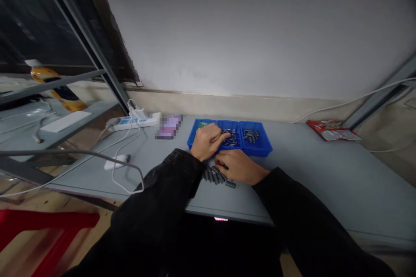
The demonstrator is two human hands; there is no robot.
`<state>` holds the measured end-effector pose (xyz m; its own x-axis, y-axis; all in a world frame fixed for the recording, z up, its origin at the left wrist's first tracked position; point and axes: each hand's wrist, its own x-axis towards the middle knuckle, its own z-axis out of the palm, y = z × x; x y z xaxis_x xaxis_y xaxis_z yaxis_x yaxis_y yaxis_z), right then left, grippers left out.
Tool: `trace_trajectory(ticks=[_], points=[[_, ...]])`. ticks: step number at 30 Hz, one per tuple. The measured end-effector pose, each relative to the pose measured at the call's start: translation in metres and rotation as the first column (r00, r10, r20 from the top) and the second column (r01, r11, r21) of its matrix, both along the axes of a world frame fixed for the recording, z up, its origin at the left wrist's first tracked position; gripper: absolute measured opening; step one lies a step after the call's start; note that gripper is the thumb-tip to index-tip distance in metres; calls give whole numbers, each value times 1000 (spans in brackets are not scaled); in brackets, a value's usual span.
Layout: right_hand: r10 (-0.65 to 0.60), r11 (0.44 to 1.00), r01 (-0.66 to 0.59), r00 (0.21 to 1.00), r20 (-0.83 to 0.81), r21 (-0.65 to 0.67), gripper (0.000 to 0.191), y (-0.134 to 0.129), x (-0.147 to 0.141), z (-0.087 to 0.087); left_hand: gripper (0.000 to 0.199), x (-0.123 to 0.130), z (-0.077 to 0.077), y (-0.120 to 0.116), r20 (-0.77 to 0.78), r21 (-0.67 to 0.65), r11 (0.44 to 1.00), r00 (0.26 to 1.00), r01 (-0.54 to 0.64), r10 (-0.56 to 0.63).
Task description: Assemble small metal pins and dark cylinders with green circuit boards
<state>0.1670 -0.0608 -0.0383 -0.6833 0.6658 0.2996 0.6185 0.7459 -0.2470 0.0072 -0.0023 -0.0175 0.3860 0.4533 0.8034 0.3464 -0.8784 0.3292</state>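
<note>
Holding our left hand [208, 140] over the front of the left and middle compartments and our right hand [241, 166] just in front of them, we bend to small-parts work at a grey surface [302, 173]. The fingers of the left are curled in, its thumb pointing right; we cannot tell whether they grip anything. Those of the right are bent close toward the thumb, a dark bit showing beside them, though whether it is held we cannot tell.

Careful handling here, in our judgement, calls for a light pinch on one piece at a time, the two hands near each other and low, and loose round parts kept back from the front edge, where they could roll.

Beneath and beside the right hand, on the surface, lie dark grey cylinders [214, 176], short, smooth-looking and bunched together; a single cylinder [230, 185] rests at the right end. Behind stand three blue bins [263, 150] side by side: green items [201, 125] at left, thin shiny metal pins [231, 139] in the middle, more dark cylinders [251, 136] at right.
</note>
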Motion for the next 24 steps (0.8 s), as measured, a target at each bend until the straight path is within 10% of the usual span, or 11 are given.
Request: trace_trajectory(ticks=[16, 24], points=[[24, 973, 19, 982, -185, 230, 18, -2, -3, 2, 28, -1, 6, -5, 143, -34, 999, 989, -18, 23], [-30, 915, 232, 856, -517, 330, 16, 0, 9, 18, 39, -1, 6, -5, 145, -9, 999, 988, -52, 53]])
